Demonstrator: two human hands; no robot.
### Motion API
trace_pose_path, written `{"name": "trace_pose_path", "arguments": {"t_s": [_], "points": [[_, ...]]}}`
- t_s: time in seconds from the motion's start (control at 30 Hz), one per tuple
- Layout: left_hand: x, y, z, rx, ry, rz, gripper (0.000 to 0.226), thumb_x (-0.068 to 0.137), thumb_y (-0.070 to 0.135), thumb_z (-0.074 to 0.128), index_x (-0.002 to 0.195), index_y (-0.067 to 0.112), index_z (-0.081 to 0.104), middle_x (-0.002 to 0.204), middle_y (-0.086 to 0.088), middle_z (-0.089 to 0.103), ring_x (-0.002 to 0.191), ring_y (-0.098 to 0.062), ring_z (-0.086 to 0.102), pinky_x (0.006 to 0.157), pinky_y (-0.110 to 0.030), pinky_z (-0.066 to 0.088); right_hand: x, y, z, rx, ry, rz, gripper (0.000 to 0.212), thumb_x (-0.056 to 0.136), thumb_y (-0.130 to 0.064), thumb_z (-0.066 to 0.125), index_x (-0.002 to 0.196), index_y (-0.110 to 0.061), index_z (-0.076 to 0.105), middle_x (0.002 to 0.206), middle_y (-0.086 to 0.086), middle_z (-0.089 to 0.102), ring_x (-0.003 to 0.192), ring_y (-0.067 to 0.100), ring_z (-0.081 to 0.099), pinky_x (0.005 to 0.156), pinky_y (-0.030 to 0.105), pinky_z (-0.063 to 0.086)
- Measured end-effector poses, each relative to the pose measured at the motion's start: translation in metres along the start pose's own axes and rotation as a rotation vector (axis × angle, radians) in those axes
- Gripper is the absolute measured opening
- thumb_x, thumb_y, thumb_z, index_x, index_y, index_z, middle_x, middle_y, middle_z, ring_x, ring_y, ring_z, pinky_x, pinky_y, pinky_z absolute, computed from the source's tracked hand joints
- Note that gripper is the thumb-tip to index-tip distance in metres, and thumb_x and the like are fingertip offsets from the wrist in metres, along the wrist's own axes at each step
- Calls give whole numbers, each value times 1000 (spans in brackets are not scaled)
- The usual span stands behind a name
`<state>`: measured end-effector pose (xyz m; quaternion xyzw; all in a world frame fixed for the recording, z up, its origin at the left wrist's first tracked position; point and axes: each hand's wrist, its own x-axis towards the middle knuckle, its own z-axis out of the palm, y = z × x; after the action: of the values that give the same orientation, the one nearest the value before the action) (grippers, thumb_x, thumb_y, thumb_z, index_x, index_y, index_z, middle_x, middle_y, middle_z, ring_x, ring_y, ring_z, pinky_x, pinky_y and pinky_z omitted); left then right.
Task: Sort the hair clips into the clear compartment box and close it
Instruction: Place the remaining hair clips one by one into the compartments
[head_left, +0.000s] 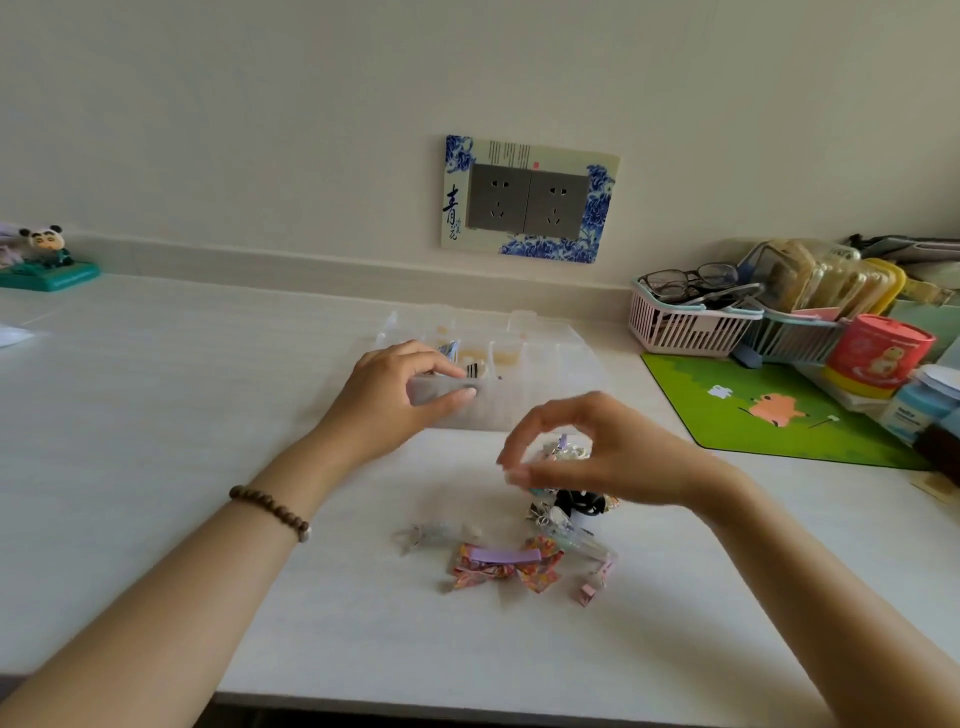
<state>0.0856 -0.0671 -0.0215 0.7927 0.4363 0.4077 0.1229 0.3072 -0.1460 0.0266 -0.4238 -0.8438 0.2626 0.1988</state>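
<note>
The clear compartment box (540, 364) lies open on the white table, a few clips in its back compartments. My left hand (400, 395) grips the box's front left wall between thumb and fingers. My right hand (597, 447) hovers just in front of the box, fingertips pinched together over a pile of small hair clips (566, 506); whether it holds one is unclear. Nearer me lie a pink patterned bow clip (504, 566) with a lilac bar, a silvery clear clip (436, 535) and small pink clips (595, 584).
A green mouse mat (779, 410) lies to the right, with a pink basket (685, 322) holding glasses, a red tin (878, 356) and boxes behind it. A panda figurine (47, 257) stands far left. A wall socket (530, 200) sits above the box.
</note>
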Motion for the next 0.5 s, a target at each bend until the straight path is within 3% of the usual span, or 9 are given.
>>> {"name": "trace_pose_path", "arguments": {"t_s": [0.13,0.27,0.37,0.43,0.5], "points": [[-1,-1,1,10,-7,6,38,68,66,56,91,37,65,99,16,61,98,-5,56,88,-32,44,-21,4,14,-61,-204,-17,33,69,-39,78,98,-31,65,106,-13,64,106,7,57,96,32,45],[-2,2,0,18,-11,14,41,68,65,56,92,33,65,99,14,62,97,-5,56,92,-34,44,-24,7,19,-61,-245,-29,34,70,-28,80,102,-27,66,100,-16,63,99,4,58,91,20,45],[-2,1,0,21,-24,5,41,69,65,55,94,34,64,101,15,61,98,-7,55,92,-35,44,-20,10,22,-122,-197,-35,26,75,-26,76,99,-26,68,92,-22,62,93,-3,56,87,8,39],[-2,3,-1,21,-32,9,43,70,65,53,97,34,64,102,15,60,99,-7,54,90,-34,43,-16,10,22,-60,-134,-33,16,77,-24,74,92,-22,69,87,-16,67,87,-1,60,91,9,36],[-4,7,0,-60,-38,-1,42,72,64,51,98,34,65,103,16,59,101,-2,52,85,-26,41,-10,11,18,94,-31,-34,9,78,-16,73,85,-15,69,82,-5,72,78,2,64,83,13,43]]}}
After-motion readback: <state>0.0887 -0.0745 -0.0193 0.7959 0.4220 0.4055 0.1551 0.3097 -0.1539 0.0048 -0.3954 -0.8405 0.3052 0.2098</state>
